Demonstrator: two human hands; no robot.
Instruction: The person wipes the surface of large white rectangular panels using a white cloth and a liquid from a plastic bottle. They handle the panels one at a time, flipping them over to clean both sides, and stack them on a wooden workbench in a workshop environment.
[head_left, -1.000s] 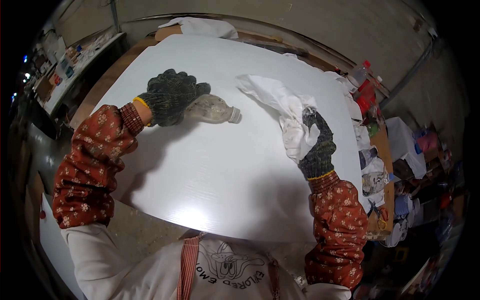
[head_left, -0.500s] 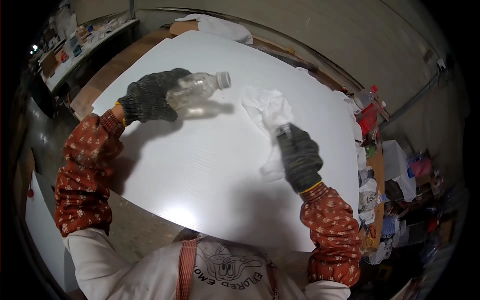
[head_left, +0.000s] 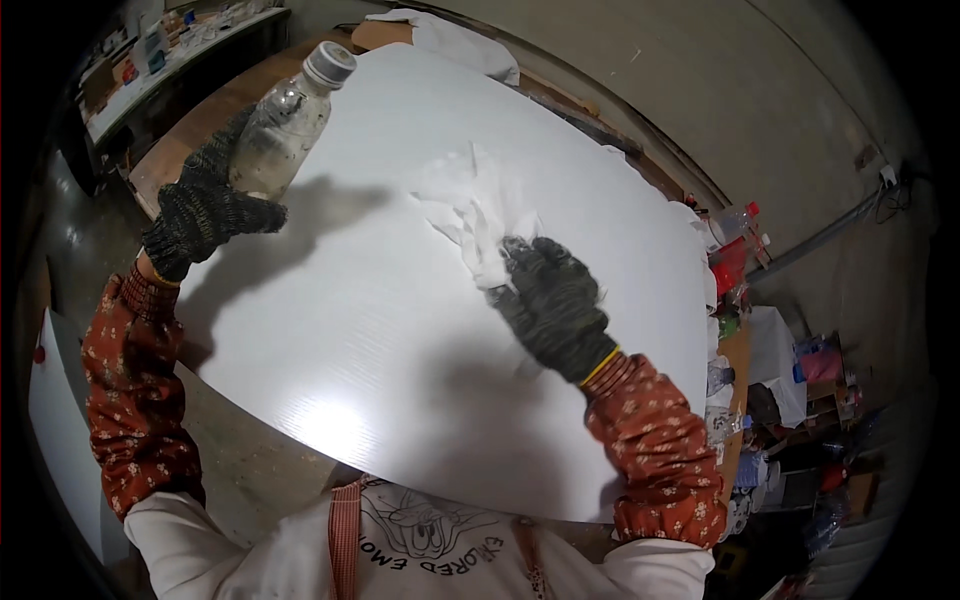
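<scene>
My left hand (head_left: pixel 205 205), in a dark knitted work glove, is closed around a clear plastic bottle (head_left: pixel 283 135) with a white cap. The bottle is tilted with its cap up and away from me, raised over the left side of a glossy white panel (head_left: pixel 400 330). Its inside looks smudged, and I cannot tell how much liquid is in it. My right hand (head_left: pixel 555 300), gloved alike, grips a crumpled white cloth (head_left: pixel 485 225) on the middle of the panel. The bunched cloth spreads out beyond the fingertips.
A white cloth (head_left: pixel 460 50) lies past the panel's far edge. Bottles, including a red-capped one (head_left: pixel 745 212), crowd the bench along the right. A cluttered worktable (head_left: pixel 180 60) stands at the far left. A wall (head_left: pixel 700 100) rises behind the panel.
My left hand has drawn left and tipped the bottle from nearly level to cap-up. My right hand has shifted left with the cloth, which is now bunched more tightly.
</scene>
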